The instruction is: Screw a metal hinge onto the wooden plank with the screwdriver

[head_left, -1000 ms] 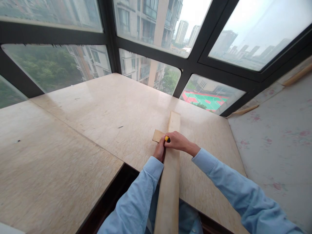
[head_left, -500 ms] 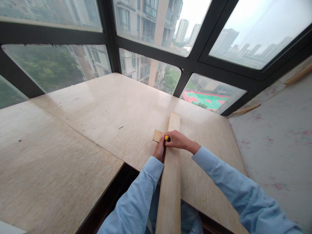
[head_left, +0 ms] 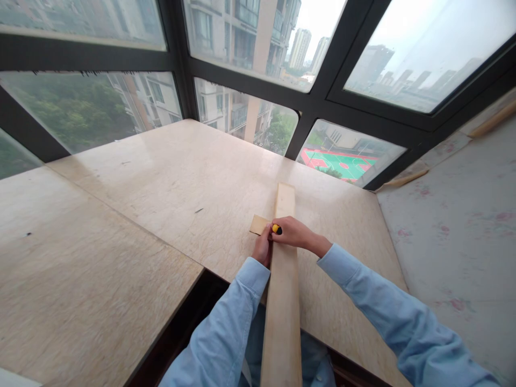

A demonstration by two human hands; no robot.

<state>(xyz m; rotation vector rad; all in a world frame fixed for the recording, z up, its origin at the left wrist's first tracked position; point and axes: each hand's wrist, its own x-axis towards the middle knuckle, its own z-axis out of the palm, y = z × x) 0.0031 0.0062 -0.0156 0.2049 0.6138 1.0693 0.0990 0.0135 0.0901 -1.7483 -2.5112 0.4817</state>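
I'm remotely watching the long board (head_left: 282, 317) swivelling slightly under my right hand (head_left: 293, 232), gripping a yellow-black handle (head_left: 276, 228), my left hand (head_left: 262, 248) pinching the small block (head_left: 258, 224), alignment possibly drifting.

Looks like a high-rise home: floral wallpaper (head_left: 451, 258), windows (head_left: 314, 103) facing apartment blocks (head_left: 260, 37)

2 long, creased light-blue shirt sleeves (head_left: 395, 306) with wide matching cuffs (head_left: 337, 264)
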